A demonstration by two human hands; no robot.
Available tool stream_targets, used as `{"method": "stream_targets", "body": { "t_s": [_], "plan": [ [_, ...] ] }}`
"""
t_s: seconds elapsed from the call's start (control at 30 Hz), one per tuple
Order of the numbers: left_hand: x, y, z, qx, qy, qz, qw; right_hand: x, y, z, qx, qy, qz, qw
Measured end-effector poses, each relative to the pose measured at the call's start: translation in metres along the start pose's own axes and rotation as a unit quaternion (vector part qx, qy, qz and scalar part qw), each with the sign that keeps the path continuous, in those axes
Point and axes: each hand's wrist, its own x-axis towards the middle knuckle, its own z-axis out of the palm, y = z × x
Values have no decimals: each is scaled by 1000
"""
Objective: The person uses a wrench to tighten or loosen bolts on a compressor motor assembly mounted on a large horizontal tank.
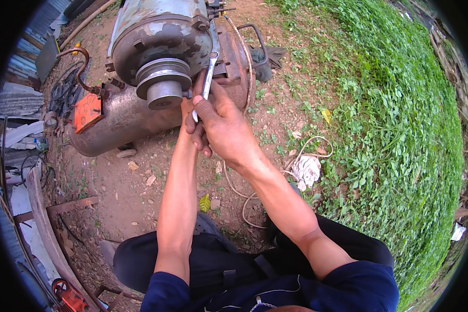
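Note:
A silver combination wrench (208,78) is pinched between the thumb and fingers of my right hand (228,130), its ring end pointing up toward the motor's lower right side. My left hand (199,82) reaches in under the motor beside the pulley. Its fingers are mostly hidden behind the wrench and my right hand, so what they touch does not show. The worn grey motor (164,44) carries a grooved metal pulley (164,78) on its near end. Below it lies a rusty cylindrical tank (127,119).
An orange box-shaped cover (88,112) and a bent copper-coloured pipe (83,60) are at the tank's left end. A pale cord (234,190) and a crumpled white bundle (307,170) lie on the dirt. Metal sheets line the left; green plants (390,130) cover the right.

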Motion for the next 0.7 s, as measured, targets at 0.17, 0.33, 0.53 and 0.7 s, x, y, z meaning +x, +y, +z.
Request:
{"method": "stream_targets", "body": {
  "t_s": [0.17,0.33,0.53,0.7],
  "plan": [
    [2,-5,0,126,16,62,990,-4,-6,-4,21,-22,-20,999],
    [18,11,22,82,98,71,989,-22,-36,-36,1,43,-39,998],
    [29,6,19,55,134,139,980,8,-36,-99,-280,170,-148,933],
    [28,8,22,65,140,145,977,34,-43,-121,-413,119,-188,883]
  ]
}}
